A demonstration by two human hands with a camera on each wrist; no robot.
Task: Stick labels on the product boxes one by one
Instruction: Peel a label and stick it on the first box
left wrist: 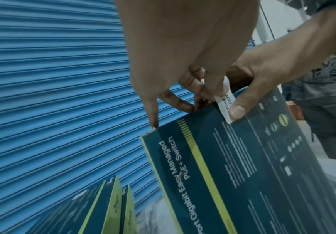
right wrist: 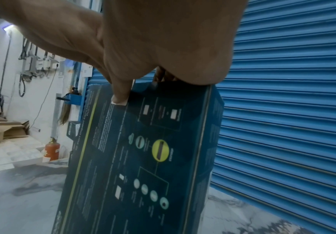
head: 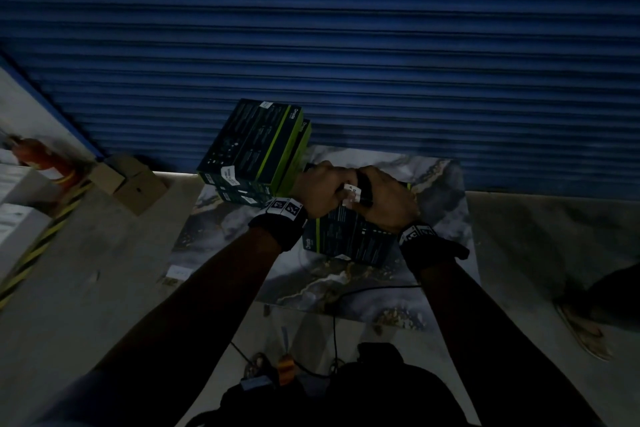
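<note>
Head view: left hand [head: 320, 191] and right hand [head: 384, 199] meet at the top edge of the upright product box [head: 349, 236], standing on a marble slab [head: 346, 284] beside stacked boxes [head: 249, 146].

Left wrist view: left fingers pinch the white label [left wrist: 224, 101]; the right thumb [left wrist: 238, 109] presses it onto the box face.

Right wrist view: right fingers curl over the box top.

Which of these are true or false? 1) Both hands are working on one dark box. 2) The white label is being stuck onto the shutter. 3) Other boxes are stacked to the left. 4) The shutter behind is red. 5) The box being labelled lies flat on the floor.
1) True: the left hand and right hand meet on the dark box.
2) False: the white label folds over that box's top edge.
3) True: stacked boxes sit left of the hands.
4) False: the shutter is blue.
5) False: it stands on edge.
</note>
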